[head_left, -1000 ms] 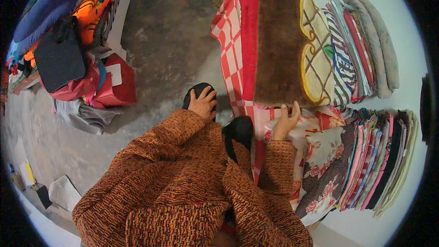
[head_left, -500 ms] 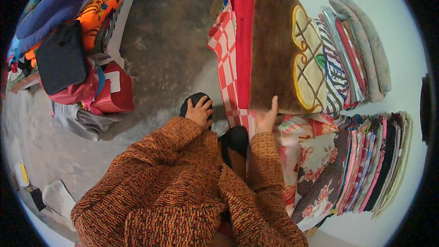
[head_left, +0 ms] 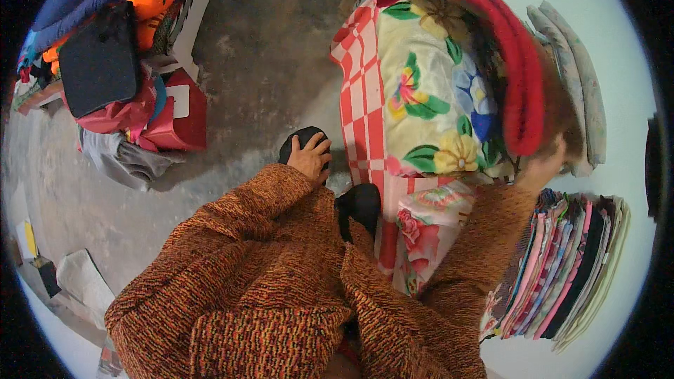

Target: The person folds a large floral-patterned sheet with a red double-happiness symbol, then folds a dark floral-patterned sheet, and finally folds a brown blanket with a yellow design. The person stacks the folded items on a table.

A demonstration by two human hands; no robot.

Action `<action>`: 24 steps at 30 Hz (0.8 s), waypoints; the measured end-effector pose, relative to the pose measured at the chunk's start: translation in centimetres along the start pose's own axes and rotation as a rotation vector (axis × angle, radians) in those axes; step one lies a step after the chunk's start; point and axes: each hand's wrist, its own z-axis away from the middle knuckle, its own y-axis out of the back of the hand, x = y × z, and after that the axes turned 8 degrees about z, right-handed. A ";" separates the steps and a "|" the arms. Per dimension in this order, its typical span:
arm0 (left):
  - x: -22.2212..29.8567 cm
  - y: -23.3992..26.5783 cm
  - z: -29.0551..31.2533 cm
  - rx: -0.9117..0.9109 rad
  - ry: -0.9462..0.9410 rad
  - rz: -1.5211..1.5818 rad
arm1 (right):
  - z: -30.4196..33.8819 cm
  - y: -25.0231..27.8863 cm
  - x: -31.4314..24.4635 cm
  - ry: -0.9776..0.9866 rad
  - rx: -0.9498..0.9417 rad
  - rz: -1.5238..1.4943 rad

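My left hand (head_left: 309,158) lies with its fingers spread on a black rounded thing (head_left: 303,137) that looks like the toe of a shoe. At the right, my right hand (head_left: 542,167), smeared by motion, grips the near end of a thick brown blanket with a red border (head_left: 523,91). The blanket is tipped up towards the wall, its red border arching over the pile. Uncovered beside it lies a cream blanket with coloured flowers (head_left: 421,109). Red and white checked cloth (head_left: 361,91) shows beneath.
Folded clothes (head_left: 562,267) stand in a row at the lower right, near folded grey pads (head_left: 586,91) by the wall. A floral cloth (head_left: 428,231) lies by my right forearm. At the left are a black flat case (head_left: 100,63), a red box (head_left: 182,116) and grey cloth (head_left: 126,158).
My right hand has moved right, swinging the brown blanket up and over towards the wall. The flowered blanket under it has come into view. My left hand stays on the black thing.
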 end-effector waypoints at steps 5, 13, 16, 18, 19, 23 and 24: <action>-0.6 -0.4 -0.1 -0.017 0.010 0.014 | 17.1 -6.4 6.2 -0.955 -0.039 -0.578; -0.5 -0.9 -0.4 -0.001 0.016 -0.019 | 13.7 -5.7 0.7 -0.844 -0.033 -0.534; -0.8 -0.9 -0.5 -0.009 0.017 -0.009 | 12.6 -4.6 1.3 -0.840 -0.086 -0.600; -0.5 -0.5 -0.5 -0.022 0.021 -0.008 | 17.0 -5.4 5.6 -0.596 -0.079 -0.315; -0.3 -0.3 -0.5 -0.029 0.017 -0.010 | 19.3 -5.9 7.8 -0.486 -0.054 -0.168; -0.3 -0.4 -0.5 0.003 0.034 0.015 | 21.2 -10.5 2.5 -1.501 0.249 -0.430; -0.4 -0.7 -0.4 0.019 0.019 0.021 | 22.7 -10.4 3.3 -1.462 0.242 -0.525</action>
